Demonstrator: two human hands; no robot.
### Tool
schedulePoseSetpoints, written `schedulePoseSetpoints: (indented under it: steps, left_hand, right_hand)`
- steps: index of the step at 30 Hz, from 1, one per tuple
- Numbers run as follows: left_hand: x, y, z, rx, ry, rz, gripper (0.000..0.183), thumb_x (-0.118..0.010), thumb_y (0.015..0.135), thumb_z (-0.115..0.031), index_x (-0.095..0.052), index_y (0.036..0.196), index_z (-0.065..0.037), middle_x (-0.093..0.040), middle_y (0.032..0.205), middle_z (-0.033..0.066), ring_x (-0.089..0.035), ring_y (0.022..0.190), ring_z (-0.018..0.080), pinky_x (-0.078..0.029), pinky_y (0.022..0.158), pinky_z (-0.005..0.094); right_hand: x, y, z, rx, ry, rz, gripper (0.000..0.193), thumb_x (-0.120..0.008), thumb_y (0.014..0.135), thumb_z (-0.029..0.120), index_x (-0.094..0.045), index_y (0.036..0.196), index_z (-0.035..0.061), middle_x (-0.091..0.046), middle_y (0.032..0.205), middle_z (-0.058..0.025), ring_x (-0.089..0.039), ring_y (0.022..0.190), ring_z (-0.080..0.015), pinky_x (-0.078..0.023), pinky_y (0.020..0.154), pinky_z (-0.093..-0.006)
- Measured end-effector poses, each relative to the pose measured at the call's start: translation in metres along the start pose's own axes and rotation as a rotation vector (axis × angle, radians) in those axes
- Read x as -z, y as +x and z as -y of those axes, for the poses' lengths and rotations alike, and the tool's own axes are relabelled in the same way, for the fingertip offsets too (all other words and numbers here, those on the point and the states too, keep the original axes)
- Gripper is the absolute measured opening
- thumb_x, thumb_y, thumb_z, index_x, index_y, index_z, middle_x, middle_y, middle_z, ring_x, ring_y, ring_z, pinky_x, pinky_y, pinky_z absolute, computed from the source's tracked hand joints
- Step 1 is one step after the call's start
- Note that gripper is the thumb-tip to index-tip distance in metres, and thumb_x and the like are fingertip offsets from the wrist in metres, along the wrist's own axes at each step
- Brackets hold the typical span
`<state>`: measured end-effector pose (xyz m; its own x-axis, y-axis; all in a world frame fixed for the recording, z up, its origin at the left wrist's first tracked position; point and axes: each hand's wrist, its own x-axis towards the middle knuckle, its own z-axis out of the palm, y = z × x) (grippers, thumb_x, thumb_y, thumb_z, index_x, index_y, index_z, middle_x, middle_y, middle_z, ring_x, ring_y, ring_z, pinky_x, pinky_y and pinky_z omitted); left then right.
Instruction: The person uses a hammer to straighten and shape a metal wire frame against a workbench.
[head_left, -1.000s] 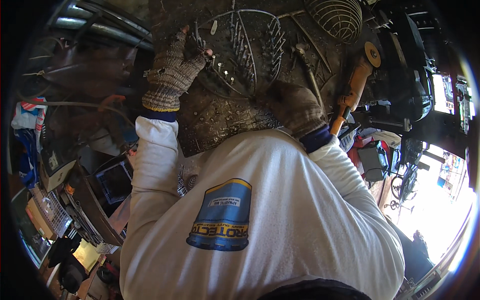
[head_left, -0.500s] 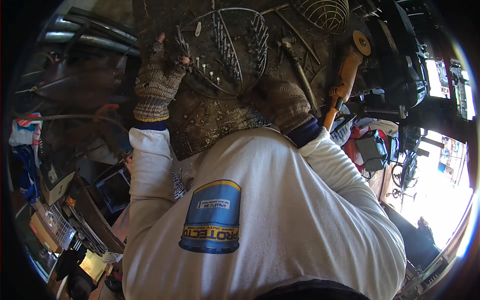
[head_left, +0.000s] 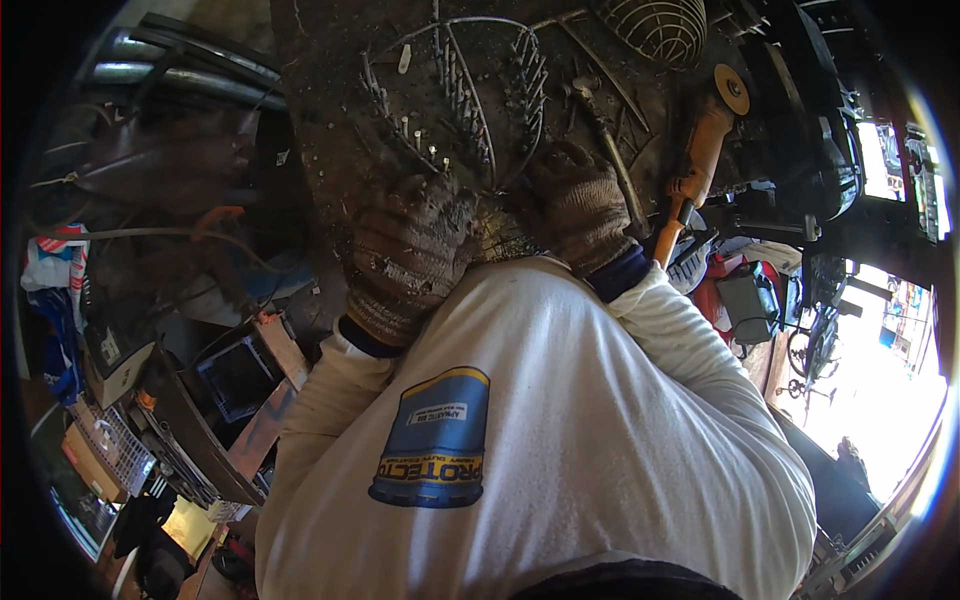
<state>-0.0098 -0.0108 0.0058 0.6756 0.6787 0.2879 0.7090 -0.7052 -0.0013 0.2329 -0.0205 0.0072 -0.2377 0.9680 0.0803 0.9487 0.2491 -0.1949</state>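
Note:
A round metal wire frame point(head_left: 487, 135) lies on the dark, grimy work surface, with curved ribs carrying rows of short metal pins point(head_left: 531, 85). Several bright pins stand upright at its near left. My left hand point(head_left: 410, 245), in a brown knitted glove, is at the frame's near left rim, fingers curled in and tips hidden. On the near right side, my right hand point(head_left: 582, 205), gloved alike, has its fingers bent beside the rim. Whatever either hand grips is too dark to make out. Just right of my right hand lies a long hammer-like metal tool point(head_left: 612, 150).
An orange angle grinder point(head_left: 700, 150) with a tan disc lies to the right. Beyond the frame is a domed wire guard point(head_left: 655, 30). A small pale flat piece point(head_left: 404, 59) lies inside the ring. Metal pipes point(head_left: 185, 75) are stacked at far left.
My left hand has come back from the frame's left side, fingers formerly outstretched, and is now curled at its near edge. My right hand has shifted slightly right, its fingers now more visible.

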Motion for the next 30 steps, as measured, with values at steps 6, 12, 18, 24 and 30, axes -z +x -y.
schedulePoseSetpoints:
  steps: [6,12,18,24,30]
  left_hand:
    - [-0.003,-0.007,0.008,-0.219,0.185,0.069,0.05,-0.057,0.094,-0.039,-0.059,0.137,-0.014,-0.052,0.142,0.0097,-0.048,0.13,0.0304,-0.038,0.11,0.0532]
    - [0.008,0.006,0.0,-0.188,-0.035,0.328,0.049,-0.052,0.094,-0.035,-0.059,0.136,-0.01,-0.055,0.136,0.0129,-0.049,0.128,0.0328,-0.037,0.109,0.0557]
    - [0.003,0.002,0.001,-0.175,-0.145,0.189,0.046,-0.058,0.087,-0.032,-0.064,0.128,-0.012,-0.06,0.126,0.0112,-0.054,0.12,0.0327,-0.04,0.107,0.0554]
    - [0.0,-0.002,-0.007,-0.129,-0.156,0.129,0.046,-0.058,0.092,-0.04,-0.063,0.131,-0.015,-0.055,0.14,0.0119,-0.051,0.127,0.0334,-0.037,0.11,0.0572]
    - [0.011,0.006,-0.022,-0.062,-0.137,0.213,0.048,-0.057,0.094,-0.043,-0.063,0.131,-0.014,-0.055,0.139,0.0105,-0.052,0.125,0.033,-0.038,0.108,0.0573]
  right_hand:
    - [0.009,-0.008,0.012,-0.061,0.027,-0.051,0.052,-0.068,0.085,0.044,-0.062,0.118,0.0042,-0.066,0.113,-0.0149,-0.06,0.116,-0.0349,-0.051,0.094,-0.0485]
    - [0.014,-0.006,0.012,-0.003,-0.033,0.095,0.058,-0.067,0.087,0.045,-0.061,0.126,0.0028,-0.066,0.121,-0.0166,-0.059,0.121,-0.0356,-0.05,0.097,-0.048]
    - [0.0,-0.021,0.01,0.004,0.02,-0.024,0.063,-0.065,0.087,0.045,-0.058,0.133,0.0029,-0.062,0.129,-0.0176,-0.053,0.127,-0.0387,-0.045,0.104,-0.0512]
    - [-0.002,-0.039,0.015,-0.105,0.119,-0.032,0.07,-0.064,0.087,0.047,-0.054,0.138,-0.0002,-0.059,0.134,-0.0177,-0.048,0.132,-0.0393,-0.039,0.109,-0.0543]
    - [-0.004,-0.028,0.019,-0.049,0.074,-0.176,0.054,-0.068,0.086,0.038,-0.062,0.126,0.0026,-0.063,0.127,-0.0168,-0.053,0.125,-0.0398,-0.04,0.109,-0.055]
